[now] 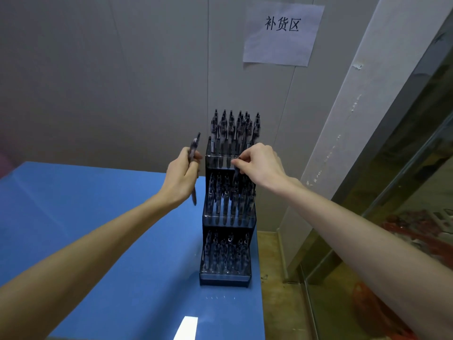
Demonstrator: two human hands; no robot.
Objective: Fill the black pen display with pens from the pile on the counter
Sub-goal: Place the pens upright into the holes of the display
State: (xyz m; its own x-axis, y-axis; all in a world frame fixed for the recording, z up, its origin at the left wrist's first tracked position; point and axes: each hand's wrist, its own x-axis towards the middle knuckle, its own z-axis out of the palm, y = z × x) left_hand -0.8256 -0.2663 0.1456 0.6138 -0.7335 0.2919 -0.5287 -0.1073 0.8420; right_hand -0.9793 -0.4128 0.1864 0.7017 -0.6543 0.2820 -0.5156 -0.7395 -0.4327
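— On the blue worktop (98, 241), where's the work?
— At the black pen display (226, 217). Right hand (259, 165), nearer, pinches a pen (236, 176) point-down over the middle tier.
— Left hand (182, 177)?
— Grasping a spare pen (194, 153), upright, just left.

paper sign (282, 33) taped on grey wall (110, 69) | glass panel (404, 192) at right

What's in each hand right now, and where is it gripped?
Left hand grips a pen around mid-barrel. Right hand pinches the top end of another pen at the display's middle tier.
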